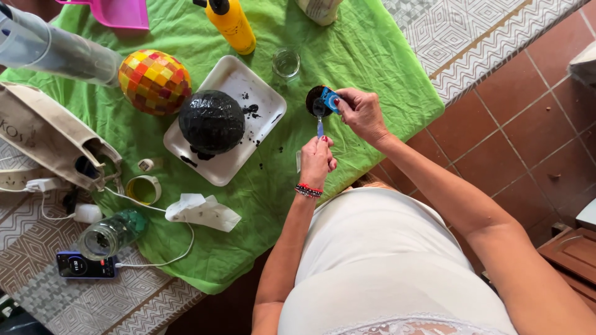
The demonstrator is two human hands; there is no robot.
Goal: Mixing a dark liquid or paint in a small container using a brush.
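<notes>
Wearing a white top, I stand at the near edge of the table, both arms stretched over the crumpled green cloth (pixel 347 56) that covers it. On the white rectangular tray (pixel 264 93) at the cloth's middle sits the large black-coated ball (pixel 212 121), fully dark on every side I can see, with black drips and smears on the tray around it. Left of it, off the tray toward the far left corner, rests the multicoloured mosaic ball (pixel 154 81), with no black on it. Near the cloth's right edge my right hand (pixel 362 113) is pinched shut around a small blue sachet (pixel 330 99), tipped over the small dark round pot (pixel 316 100). My left hand (pixel 317 161) is closed on a thin blue-tipped stick (pixel 320 128) pointing up into that pot. By my judgement the coating looks done and mixing is under way.
</notes>
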